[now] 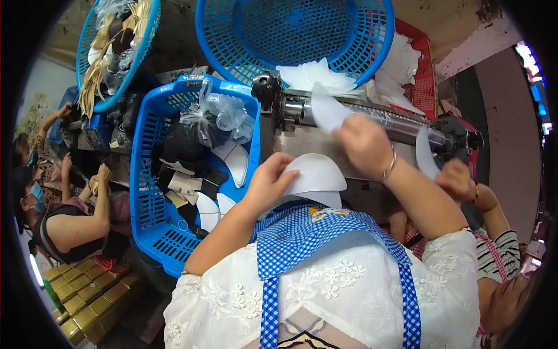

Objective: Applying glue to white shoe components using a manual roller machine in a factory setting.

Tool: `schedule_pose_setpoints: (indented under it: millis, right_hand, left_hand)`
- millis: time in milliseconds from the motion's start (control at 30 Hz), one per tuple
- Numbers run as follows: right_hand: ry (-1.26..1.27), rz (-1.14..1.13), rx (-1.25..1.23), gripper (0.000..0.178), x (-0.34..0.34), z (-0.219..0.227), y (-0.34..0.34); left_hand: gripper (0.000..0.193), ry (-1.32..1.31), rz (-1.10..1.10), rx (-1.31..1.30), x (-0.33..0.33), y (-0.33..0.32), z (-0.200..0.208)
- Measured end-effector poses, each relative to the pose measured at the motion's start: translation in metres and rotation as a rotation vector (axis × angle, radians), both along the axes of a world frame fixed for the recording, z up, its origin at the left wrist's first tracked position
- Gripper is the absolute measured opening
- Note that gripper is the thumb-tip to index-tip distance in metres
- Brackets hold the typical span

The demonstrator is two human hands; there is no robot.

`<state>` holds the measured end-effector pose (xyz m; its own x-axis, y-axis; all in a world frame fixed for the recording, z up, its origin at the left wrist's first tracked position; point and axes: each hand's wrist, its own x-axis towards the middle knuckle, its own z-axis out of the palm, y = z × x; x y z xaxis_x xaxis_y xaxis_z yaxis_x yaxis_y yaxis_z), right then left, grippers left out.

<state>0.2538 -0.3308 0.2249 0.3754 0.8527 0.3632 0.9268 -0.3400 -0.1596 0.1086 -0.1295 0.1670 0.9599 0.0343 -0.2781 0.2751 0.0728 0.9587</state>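
My left hand (270,181) pinches a small stack of white visor-shaped pieces (319,173) in front of my blue checked apron (322,224). Its thumb lies on top of them. My right hand (365,144), a little blurred, is closed on the lower end of a single white crescent piece (326,109). That piece reaches up against the metal roller (401,125) of a machine. Behind the roller, white pieces (318,75) lie fanned out in a pile. To the right, a co-worker's hand (456,179) holds another white crescent (426,154) at the same roller.
A blue crate (145,174) on my left holds plastic bags, dark pieces and white pieces. Beyond the machine are a round blue basket (212,41) and a red basket (427,81) with white sheets. Co-workers sit at far left, near stacked gold boxes (96,294).
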Motion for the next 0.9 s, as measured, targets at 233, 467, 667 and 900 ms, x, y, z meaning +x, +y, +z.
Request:
schedule_pose_setpoints:
  millis: [233, 467, 667, 900]
  right_hand:
    - [-0.043, 0.092, -0.046, 0.009, -0.041, -0.008, 0.001]
    - [0.459, -0.393, 0.334, 0.013, -0.017, 0.004, 0.004]
    - [1.219, -0.417, 0.042, 0.025, -0.003, 0.015, -0.013]
    - [0.526, -0.462, 0.013, 0.021, -0.008, 0.009, -0.017]
  left_hand:
    - [0.014, -0.019, 0.243, 0.251, -0.026, 0.005, 0.015]
    - [0.031, -0.018, 0.134, 0.459, 0.002, -0.006, 0.014]
    - [0.035, -0.053, 0.104, 0.357, 0.032, -0.034, 0.023]
    - [0.030, 0.024, -0.069, 0.351, 0.033, -0.030, 0.016]
